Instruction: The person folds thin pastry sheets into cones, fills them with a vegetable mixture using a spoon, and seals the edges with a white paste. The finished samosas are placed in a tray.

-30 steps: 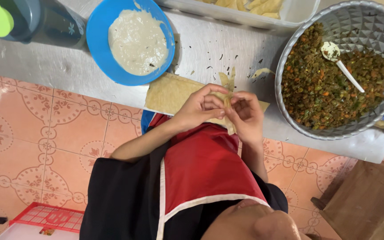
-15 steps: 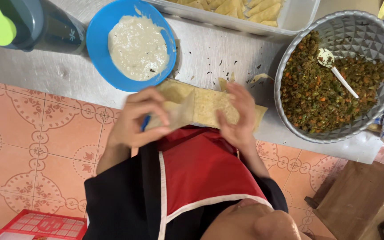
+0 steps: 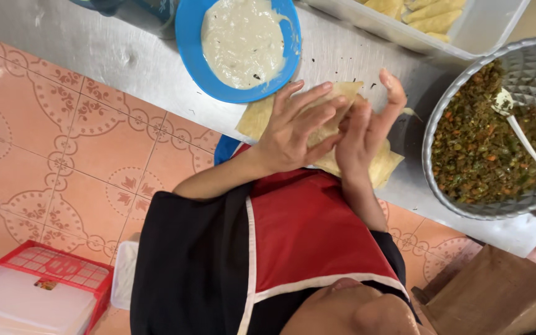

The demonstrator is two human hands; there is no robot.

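Left hand (image 3: 293, 133) fingers spread flat over the pastry wrapper (image 3: 333, 127), right hand (image 3: 367, 127) fingers together cupping its far edge; best kept taut so the fold stays tight.

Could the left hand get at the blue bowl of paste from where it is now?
Probably yes: the left hand lies just below the blue bowl, with only bare counter between. But it is pressed on a wrapper with the right hand.
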